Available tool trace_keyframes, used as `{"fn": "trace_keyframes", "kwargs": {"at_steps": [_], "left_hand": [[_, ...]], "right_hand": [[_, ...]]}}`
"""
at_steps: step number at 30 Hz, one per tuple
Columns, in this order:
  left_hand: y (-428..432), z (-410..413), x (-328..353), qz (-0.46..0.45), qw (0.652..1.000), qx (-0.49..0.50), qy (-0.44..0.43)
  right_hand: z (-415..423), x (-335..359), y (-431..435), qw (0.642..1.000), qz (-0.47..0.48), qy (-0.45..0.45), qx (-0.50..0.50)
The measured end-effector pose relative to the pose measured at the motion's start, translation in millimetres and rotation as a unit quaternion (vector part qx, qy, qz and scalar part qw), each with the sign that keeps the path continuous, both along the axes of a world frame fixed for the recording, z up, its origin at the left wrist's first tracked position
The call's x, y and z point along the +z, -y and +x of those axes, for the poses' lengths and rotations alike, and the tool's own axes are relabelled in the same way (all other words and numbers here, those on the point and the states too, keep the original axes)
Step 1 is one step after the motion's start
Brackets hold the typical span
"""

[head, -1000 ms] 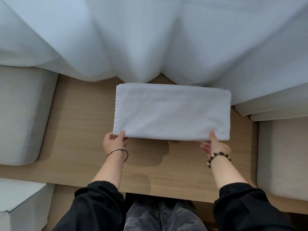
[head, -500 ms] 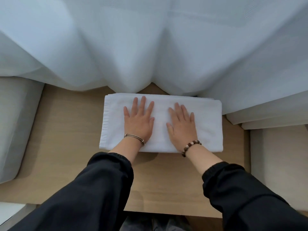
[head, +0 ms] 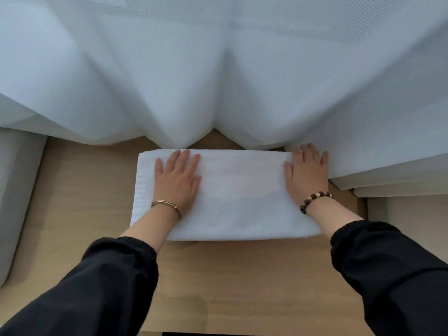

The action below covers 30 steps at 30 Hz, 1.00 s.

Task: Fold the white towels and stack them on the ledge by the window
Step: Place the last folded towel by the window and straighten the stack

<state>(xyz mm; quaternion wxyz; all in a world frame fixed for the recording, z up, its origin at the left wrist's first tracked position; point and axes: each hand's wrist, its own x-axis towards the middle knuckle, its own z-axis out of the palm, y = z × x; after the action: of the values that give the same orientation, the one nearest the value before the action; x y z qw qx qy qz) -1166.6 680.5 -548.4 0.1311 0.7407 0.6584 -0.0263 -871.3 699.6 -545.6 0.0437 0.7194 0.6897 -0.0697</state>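
A folded white towel point(head: 240, 197) lies flat on the light wooden ledge point(head: 80, 204), its far edge right under the curtain hem. My left hand point(head: 178, 178) presses flat on the towel's left part, fingers straight and spread. My right hand point(head: 306, 174) lies flat on the towel's right end, fingers straight, fingertips reaching the curtain. Both wrists wear bracelets, and black sleeves cover my forearms.
A sheer white curtain point(head: 218, 76) hangs across the whole back and drapes onto the ledge. A grey cushion point(head: 17, 195) borders the ledge on the left; pale cushions point(head: 400, 185) stand at the right. Bare wood stretches in front of the towel.
One second ago both hands pinched the towel's near edge. Then they lay flat side by side on its middle. Now they have slid apart, the right one to the right end.
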Motion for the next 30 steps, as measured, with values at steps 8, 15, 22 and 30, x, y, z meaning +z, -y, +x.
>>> {"fn": "trace_keyframes", "kwargs": {"at_steps": [8,15,22,30], "left_hand": [[-55,-29,10,0.027,0.997,0.017,-0.069],[-52,-32,7,0.110,0.990,0.085,0.025],[-65,-37,11,0.140,0.987,0.056,0.047],[-70,-36,3,0.036,0.999,0.039,0.007]], "right_hand": [[-30,6,-35,0.997,0.064,-0.021,0.022],[-35,9,-32,0.985,0.156,-0.071,-0.026],[-32,9,-46,0.977,0.186,-0.099,-0.009],[-31,-1,-46,0.987,0.121,-0.105,-0.030]]}}
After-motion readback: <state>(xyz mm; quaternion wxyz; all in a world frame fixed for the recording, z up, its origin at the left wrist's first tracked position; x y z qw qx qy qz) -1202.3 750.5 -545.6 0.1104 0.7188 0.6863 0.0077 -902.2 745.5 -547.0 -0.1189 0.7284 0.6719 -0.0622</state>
